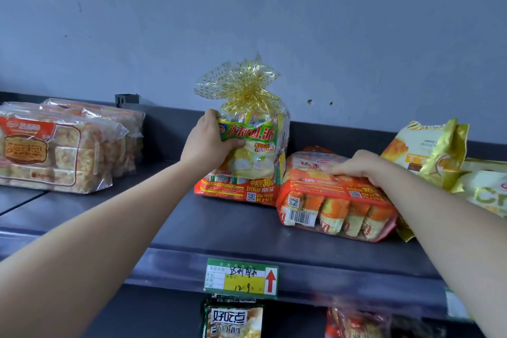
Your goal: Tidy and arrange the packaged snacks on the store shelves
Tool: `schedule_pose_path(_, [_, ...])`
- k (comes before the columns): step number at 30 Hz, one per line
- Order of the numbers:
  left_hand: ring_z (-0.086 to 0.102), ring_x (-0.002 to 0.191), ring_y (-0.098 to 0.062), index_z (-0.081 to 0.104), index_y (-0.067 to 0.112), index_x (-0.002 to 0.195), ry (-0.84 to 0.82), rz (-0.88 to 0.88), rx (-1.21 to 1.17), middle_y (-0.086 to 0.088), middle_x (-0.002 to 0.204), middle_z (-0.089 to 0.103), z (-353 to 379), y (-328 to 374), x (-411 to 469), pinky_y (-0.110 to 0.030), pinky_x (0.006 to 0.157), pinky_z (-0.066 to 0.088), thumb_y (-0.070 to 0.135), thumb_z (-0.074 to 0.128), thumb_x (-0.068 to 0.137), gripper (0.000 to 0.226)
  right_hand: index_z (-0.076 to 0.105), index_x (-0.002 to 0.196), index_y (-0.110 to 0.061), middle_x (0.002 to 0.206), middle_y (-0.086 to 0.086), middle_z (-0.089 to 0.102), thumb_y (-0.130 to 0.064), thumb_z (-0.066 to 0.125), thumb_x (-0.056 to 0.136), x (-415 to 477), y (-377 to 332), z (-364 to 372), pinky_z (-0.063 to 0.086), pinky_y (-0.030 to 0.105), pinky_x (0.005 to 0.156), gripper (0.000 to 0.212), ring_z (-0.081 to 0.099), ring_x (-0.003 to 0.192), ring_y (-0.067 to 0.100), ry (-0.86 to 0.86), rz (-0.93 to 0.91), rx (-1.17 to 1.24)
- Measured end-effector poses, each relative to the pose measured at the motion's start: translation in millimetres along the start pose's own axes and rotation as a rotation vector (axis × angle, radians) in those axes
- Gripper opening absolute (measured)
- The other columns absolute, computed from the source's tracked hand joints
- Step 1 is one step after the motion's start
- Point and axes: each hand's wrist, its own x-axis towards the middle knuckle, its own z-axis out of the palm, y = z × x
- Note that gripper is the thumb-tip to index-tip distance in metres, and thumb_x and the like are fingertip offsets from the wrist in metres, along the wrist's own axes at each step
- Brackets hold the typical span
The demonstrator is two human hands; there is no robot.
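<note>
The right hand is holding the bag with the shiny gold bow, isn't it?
No, the left hand holds the bag with the shiny gold bow, as the head view shows. The right hand rests on the flat orange pack.

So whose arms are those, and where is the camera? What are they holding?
There is no machine here: these are a person's two bare arms. The one picture comes from a camera worn on the person's head, looking forward and down at a dark grey shop shelf. The left hand grips a tall clear snack bag tied with a gold-dotted top, which stands upright. The right hand rests on a flat orange snack pack lying beside it. Clear-wrapped cake packs lie at the left, yellow-gold bags at the right.
</note>
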Motion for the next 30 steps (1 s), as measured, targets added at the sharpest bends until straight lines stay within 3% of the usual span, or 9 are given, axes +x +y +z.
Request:
schedule_pose_path(3, [0.046,0.120,-0.026,0.034,0.008,0.134,-0.038,0.002,0.000,-0.011,0.135,0.045,-5,-9,-1,-0.031,0.089,0.036,0.040,0.073,0.081,0.073,0.052,0.099,-0.002,0.095,0.014,0.063,-0.055,0.075,0.071,2,2,-2,0.053,0.043,0.084,0.064,0.064,0.090,0.034,0.028,0.030,0.157])
schedule_pose_path(6, [0.047,0.123,-0.028,0.032,0.008,0.137,-0.052,-0.015,-0.003,-0.012,0.139,0.043,-12,-19,-1,-0.033,0.092,0.038,0.039,0.073,0.081,0.076,0.055,0.086,0.001,0.079,0.014,0.065,-0.034,0.073,0.081,3,1,0,0.054,0.038,0.065,0.039,0.065,0.068,0.030,0.074,0.058,0.413])
schedule_pose_path(9, [0.050,0.119,-0.030,0.033,0.008,0.134,-0.050,-0.027,0.009,-0.011,0.136,0.046,-16,-23,-1,-0.037,0.090,0.041,0.042,0.073,0.080,0.075,0.061,0.090,0.002,0.079,0.015,0.068,-0.016,0.074,0.079,4,-4,-2,0.057,0.042,0.074,0.025,0.068,0.070,0.031,0.196,0.045,0.493])
schedule_pose_path(14, [0.053,0.114,-0.033,0.036,0.011,0.129,0.009,-0.048,0.067,-0.011,0.131,0.047,-11,-19,-3,-0.040,0.085,0.044,0.048,0.072,0.079,0.072,0.055,0.060,-0.011,0.075,0.008,0.062,-0.026,0.071,0.076,-24,-21,-32,0.040,0.031,0.061,0.027,0.062,0.077,0.031,0.673,-0.338,0.477])
schedule_pose_path(18, [0.057,0.108,-0.037,0.036,0.011,0.127,0.047,-0.093,0.111,-0.011,0.127,0.045,-2,-9,2,-0.041,0.078,0.046,0.053,0.070,0.079,0.072,0.054,0.077,-0.017,0.091,0.004,0.048,-0.019,0.064,0.085,-66,-28,-39,0.030,0.005,0.063,0.012,0.046,0.081,0.012,1.041,-0.749,0.472])
schedule_pose_path(21, [0.056,0.107,-0.038,0.036,0.009,0.124,0.045,-0.108,0.128,-0.012,0.125,0.043,7,-3,5,-0.040,0.074,0.044,0.054,0.070,0.078,0.072,0.057,0.080,-0.013,0.091,0.004,0.047,-0.019,0.062,0.086,-69,-26,-29,0.030,-0.001,0.067,0.010,0.045,0.081,0.007,1.045,-0.826,0.602])
schedule_pose_path(24, [0.055,0.107,-0.039,0.037,0.008,0.126,0.026,-0.108,0.050,-0.014,0.125,0.042,11,-6,6,-0.040,0.079,0.042,0.047,0.067,0.082,0.066,0.059,0.077,-0.005,0.087,0.005,0.050,-0.026,0.057,0.082,-64,-31,-12,0.034,0.009,0.069,0.021,0.045,0.078,0.005,0.966,-0.814,0.700])
schedule_pose_path(27, [0.058,0.106,-0.031,0.038,0.012,0.132,-0.088,-0.170,-0.184,-0.011,0.124,0.051,3,-27,9,-0.035,0.087,0.047,0.041,0.069,0.077,0.069,0.055,0.075,-0.009,0.087,0.004,0.049,-0.024,0.060,0.085,-67,-45,14,0.032,0.004,0.066,0.018,0.046,0.078,0.010,0.901,-0.810,0.687])
schedule_pose_path(30, [0.065,0.095,-0.021,0.043,0.015,0.134,-0.198,-0.318,-0.555,-0.010,0.111,0.066,-8,-43,3,-0.041,0.089,0.055,0.041,0.075,0.076,0.071,0.049,0.078,-0.011,0.091,0.001,0.045,-0.023,0.060,0.090,-73,-62,35,0.032,0.000,0.064,0.020,0.044,0.079,0.010,0.835,-0.745,0.694])
